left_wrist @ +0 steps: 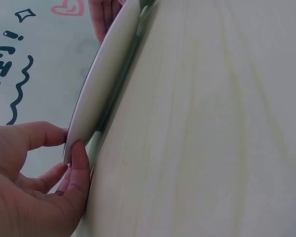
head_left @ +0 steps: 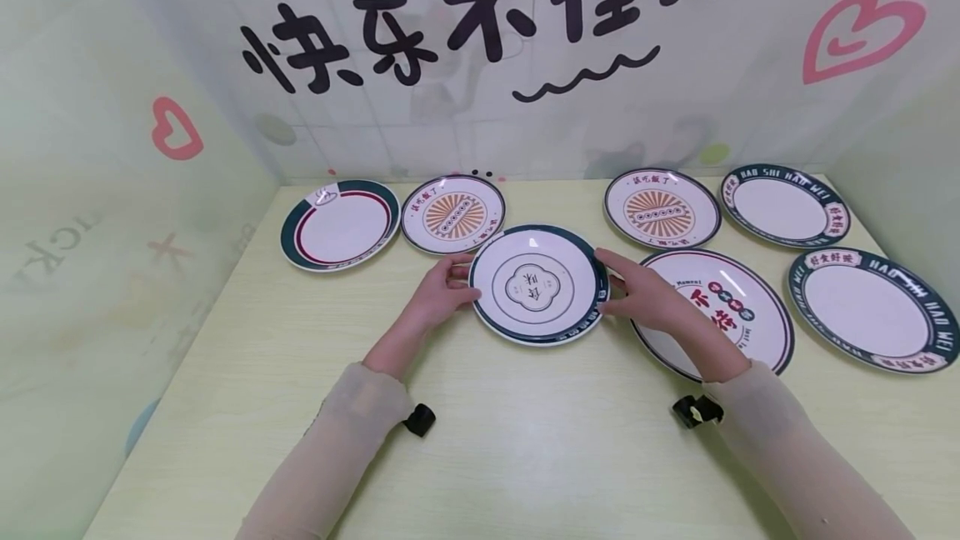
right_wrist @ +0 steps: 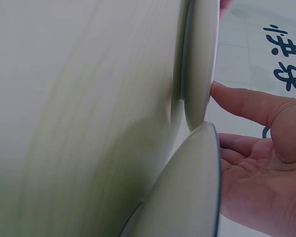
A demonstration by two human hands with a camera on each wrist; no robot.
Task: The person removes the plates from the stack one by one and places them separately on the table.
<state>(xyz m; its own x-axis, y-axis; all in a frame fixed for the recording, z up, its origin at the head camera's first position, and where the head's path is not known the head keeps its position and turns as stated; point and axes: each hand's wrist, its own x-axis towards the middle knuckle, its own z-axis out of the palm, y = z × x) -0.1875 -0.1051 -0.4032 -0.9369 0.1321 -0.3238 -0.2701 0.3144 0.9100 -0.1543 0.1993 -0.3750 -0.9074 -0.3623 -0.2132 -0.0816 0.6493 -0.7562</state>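
Note:
A white plate (head_left: 532,287) with a dark green rim band and a flower-shaped emblem is between both hands in the middle of the table. My left hand (head_left: 442,290) grips its left rim, thumb and fingers pinching the edge in the left wrist view, where the plate's pale underside (left_wrist: 106,74) shows. At the opposite rim, my right hand (head_left: 645,294) holds the plate by its edge; some of its fingers are hidden. A larger plate with red characters (head_left: 757,315) lies just under the right wrist. Whether the held plate touches the table cannot be told.
Along the back stand a green-and-red-rimmed plate (head_left: 348,227), a plate with an orange sunburst (head_left: 453,215) and a similar sunburst plate (head_left: 662,208). At the right lie two green-lettered plates, a far one (head_left: 783,207) and a near one (head_left: 870,311). Printed sheets wall the table (head_left: 540,440).

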